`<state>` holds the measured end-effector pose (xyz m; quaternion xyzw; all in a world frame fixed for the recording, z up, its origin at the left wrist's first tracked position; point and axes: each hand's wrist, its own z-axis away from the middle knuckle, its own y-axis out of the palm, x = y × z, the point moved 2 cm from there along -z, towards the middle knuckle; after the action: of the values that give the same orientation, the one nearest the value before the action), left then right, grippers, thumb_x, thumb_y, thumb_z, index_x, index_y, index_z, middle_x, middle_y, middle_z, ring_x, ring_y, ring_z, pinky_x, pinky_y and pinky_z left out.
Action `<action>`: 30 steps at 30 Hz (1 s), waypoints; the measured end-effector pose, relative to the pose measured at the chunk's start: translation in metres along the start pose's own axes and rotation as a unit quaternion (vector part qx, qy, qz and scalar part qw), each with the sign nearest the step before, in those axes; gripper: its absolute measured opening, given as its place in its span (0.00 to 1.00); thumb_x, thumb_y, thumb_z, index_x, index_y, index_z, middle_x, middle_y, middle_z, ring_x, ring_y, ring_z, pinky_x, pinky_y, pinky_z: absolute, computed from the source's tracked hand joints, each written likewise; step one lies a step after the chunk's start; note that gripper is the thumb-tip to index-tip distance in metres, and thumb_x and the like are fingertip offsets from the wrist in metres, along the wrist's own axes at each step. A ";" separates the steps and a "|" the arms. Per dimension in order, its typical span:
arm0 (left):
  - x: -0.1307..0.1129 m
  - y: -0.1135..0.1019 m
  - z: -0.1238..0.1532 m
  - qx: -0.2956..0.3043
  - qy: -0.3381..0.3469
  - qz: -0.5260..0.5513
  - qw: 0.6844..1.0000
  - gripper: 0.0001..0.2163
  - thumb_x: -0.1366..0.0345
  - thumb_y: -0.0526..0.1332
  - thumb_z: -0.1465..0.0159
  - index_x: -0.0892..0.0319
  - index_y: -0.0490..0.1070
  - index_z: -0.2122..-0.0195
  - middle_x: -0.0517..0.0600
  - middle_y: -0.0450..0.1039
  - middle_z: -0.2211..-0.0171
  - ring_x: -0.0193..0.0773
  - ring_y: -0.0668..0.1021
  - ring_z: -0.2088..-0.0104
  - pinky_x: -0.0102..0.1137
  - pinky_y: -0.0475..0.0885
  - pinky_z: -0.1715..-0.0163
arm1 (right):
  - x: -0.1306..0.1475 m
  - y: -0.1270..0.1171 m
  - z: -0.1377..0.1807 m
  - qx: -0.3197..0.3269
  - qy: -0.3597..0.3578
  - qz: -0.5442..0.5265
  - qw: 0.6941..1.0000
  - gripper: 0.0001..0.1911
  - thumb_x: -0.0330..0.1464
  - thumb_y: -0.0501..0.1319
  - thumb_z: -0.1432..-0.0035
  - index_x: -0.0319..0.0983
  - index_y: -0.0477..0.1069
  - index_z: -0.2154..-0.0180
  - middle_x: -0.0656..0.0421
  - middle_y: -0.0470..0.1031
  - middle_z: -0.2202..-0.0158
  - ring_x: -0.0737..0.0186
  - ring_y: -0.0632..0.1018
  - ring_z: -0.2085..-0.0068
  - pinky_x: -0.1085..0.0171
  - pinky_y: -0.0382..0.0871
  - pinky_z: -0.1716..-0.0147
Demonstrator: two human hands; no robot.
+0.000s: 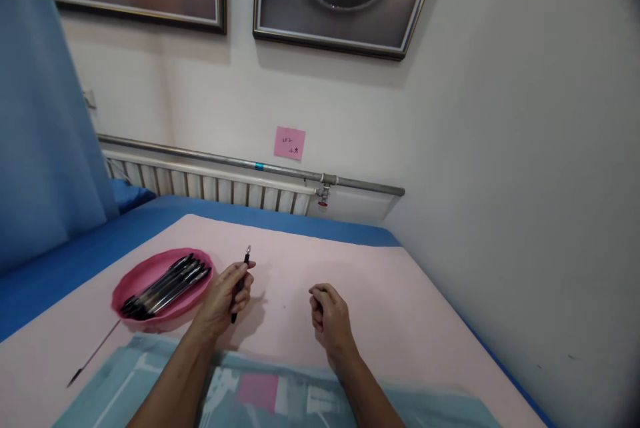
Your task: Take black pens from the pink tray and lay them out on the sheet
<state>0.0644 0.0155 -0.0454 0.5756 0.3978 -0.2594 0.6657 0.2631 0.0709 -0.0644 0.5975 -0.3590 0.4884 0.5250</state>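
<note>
My left hand [226, 297] grips a black pen [241, 283] upright, its silver tip pointing away from me, just right of a pink bowl [131, 285]. Several black pens [167, 285] lie side by side in that bowl. My right hand [329, 316] rests on the pink sheet with its fingers curled into a loose fist; what it holds, if anything, is hidden. A thin pen refill [94, 354] lies loose on the sheet to the left of my left forearm.
The pink sheet [400, 308] covers a blue-topped surface [75, 255] against a white wall. A radiator [210, 183] and pipe run along the back. A blue curtain [40, 115] hangs at left. A patterned teal cloth [280, 395] lies at the near edge.
</note>
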 end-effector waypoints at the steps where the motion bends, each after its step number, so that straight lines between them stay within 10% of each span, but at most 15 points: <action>1: 0.001 -0.001 0.006 0.000 0.001 0.006 1.000 0.16 0.58 0.62 0.47 0.60 0.65 0.61 0.40 0.60 0.81 0.20 0.56 0.88 0.17 0.47 0.91 | -0.001 -0.006 0.002 -0.012 -0.003 0.001 1.000 0.08 0.36 0.59 0.57 0.38 0.65 0.74 0.68 0.61 0.83 0.78 0.55 0.87 0.74 0.42 0.90; 13: 0.015 -0.022 0.072 -0.035 -0.016 0.126 0.991 0.13 0.61 0.63 0.47 0.62 0.67 0.63 0.40 0.59 0.81 0.19 0.56 0.89 0.16 0.48 0.94 | 0.001 -0.042 0.022 -0.089 -0.013 0.038 0.995 0.12 0.40 0.60 0.59 0.38 0.63 0.75 0.68 0.62 0.82 0.78 0.55 0.88 0.76 0.44 0.91; 30: 0.027 -0.027 0.077 -0.016 -0.021 0.180 0.983 0.06 0.67 0.57 0.41 0.64 0.67 0.65 0.41 0.59 0.82 0.20 0.57 0.90 0.17 0.49 0.96 | 0.004 -0.069 0.047 -0.102 -0.018 0.069 0.992 0.10 0.37 0.58 0.59 0.37 0.64 0.75 0.68 0.61 0.84 0.79 0.55 0.89 0.76 0.43 0.92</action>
<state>0.0748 -0.0615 -0.0814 0.6215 0.2773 -0.1409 0.7190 0.3389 0.0387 -0.0780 0.5229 -0.4567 0.4735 0.5421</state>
